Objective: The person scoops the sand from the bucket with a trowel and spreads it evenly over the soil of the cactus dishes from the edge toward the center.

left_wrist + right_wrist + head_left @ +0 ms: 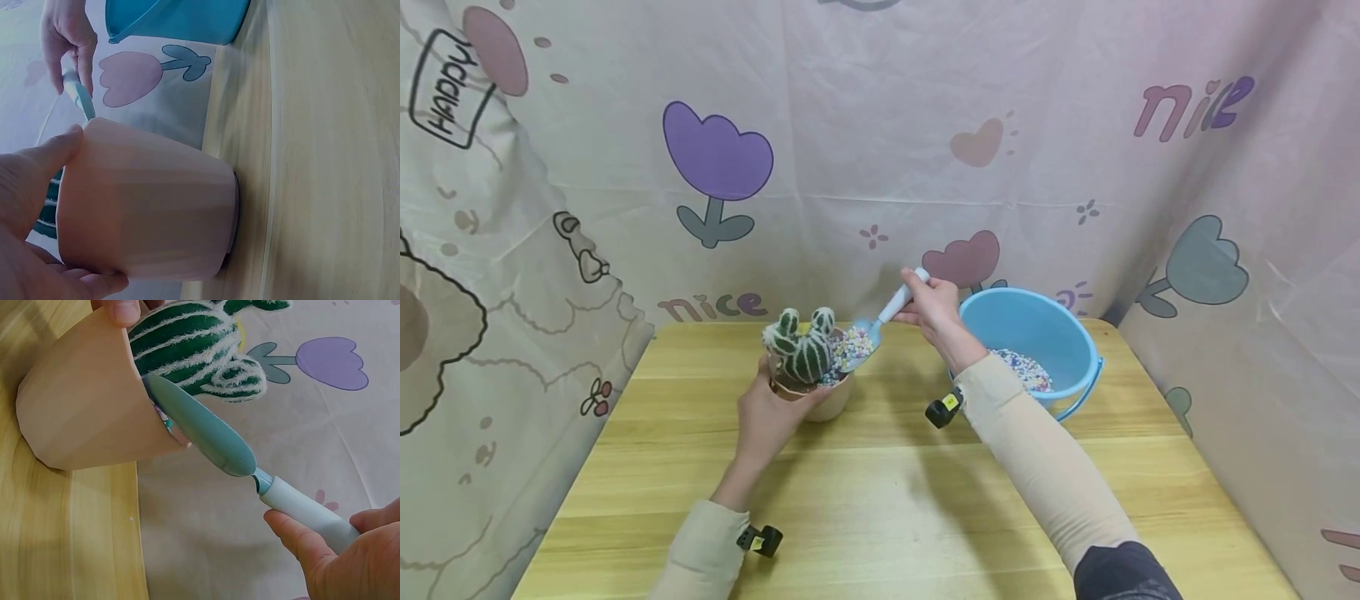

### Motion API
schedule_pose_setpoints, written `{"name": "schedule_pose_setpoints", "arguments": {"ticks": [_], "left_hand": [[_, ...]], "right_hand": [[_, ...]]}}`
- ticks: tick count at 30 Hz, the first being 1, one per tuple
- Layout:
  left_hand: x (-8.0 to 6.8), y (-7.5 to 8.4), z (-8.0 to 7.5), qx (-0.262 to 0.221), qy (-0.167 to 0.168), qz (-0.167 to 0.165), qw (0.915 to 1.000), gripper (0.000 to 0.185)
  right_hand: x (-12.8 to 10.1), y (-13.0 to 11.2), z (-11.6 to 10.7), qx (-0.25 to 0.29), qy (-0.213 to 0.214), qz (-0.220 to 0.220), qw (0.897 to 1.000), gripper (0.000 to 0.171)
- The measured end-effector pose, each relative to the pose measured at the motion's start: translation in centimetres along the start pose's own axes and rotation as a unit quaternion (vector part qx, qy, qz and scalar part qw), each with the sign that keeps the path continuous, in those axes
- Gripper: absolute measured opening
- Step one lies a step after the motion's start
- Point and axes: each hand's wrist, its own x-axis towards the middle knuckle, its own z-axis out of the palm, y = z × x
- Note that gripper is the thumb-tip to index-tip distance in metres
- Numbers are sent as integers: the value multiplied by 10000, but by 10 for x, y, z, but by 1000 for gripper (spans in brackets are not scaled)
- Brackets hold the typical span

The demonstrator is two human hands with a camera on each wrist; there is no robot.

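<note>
A pale pink pot (827,406) (147,203) (81,406) stands on the wooden table (880,500) and holds a green knitted cactus (802,346) (187,344). My left hand (767,417) (28,212) grips the pot's side, thumb at the rim. My right hand (936,308) (337,556) holds the white handle of a small light-blue scoop (868,337) (206,434). The scoop's blade rests at the pot's rim beside the cactus, carrying colourful small pebbles (852,343).
A blue bucket (1037,342) (175,19) with more colourful pebbles (1026,371) inside stands to the right of the pot, behind my right forearm. A printed cloth backdrop (880,150) surrounds the table on the far side and both flanks.
</note>
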Motion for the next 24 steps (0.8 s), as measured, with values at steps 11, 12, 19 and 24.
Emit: {"name": "schedule_pose_setpoints", "arguments": {"ticks": [11,12,19,24], "left_hand": [[13,-4,-20,118,-909,81,9958,124],[16,-6,-22,111,-1032,90,9946,126],[28,-10,-32,222,-1662,87,9858,120],[28,-10,-30,172,-1603,26,9869,113]], "right_hand": [[0,-1,-2,-25,-57,-53,10000,52],[0,0,-2,-42,-59,-63,10000,52],[-1,0,-2,-63,-80,-112,9999,47],[-1,0,-4,-94,-59,-145,9998,45]]}}
